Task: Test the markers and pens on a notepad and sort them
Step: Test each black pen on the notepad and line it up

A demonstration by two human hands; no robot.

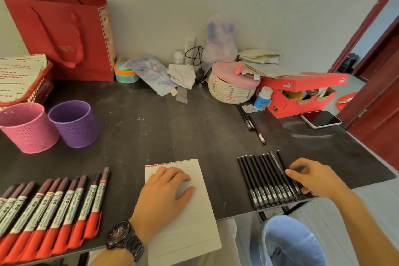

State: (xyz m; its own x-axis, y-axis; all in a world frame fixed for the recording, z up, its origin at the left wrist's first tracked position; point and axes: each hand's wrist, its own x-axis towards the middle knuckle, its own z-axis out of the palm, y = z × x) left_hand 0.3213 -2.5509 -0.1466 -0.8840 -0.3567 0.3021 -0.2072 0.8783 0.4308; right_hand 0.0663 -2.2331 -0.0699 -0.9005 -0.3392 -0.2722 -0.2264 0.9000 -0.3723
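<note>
Red-capped markers (49,218) cropped lower-left; left hand (164,194) flat, relaxed on notepad (194,233); right hand (313,179) over black pens (265,181), grip unclear.

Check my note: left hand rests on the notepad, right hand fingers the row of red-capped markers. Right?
One error: in the head view the right hand curls onto the row of black pens, not the red-capped markers, which lie far left. The left hand does rest on the notepad.
</note>
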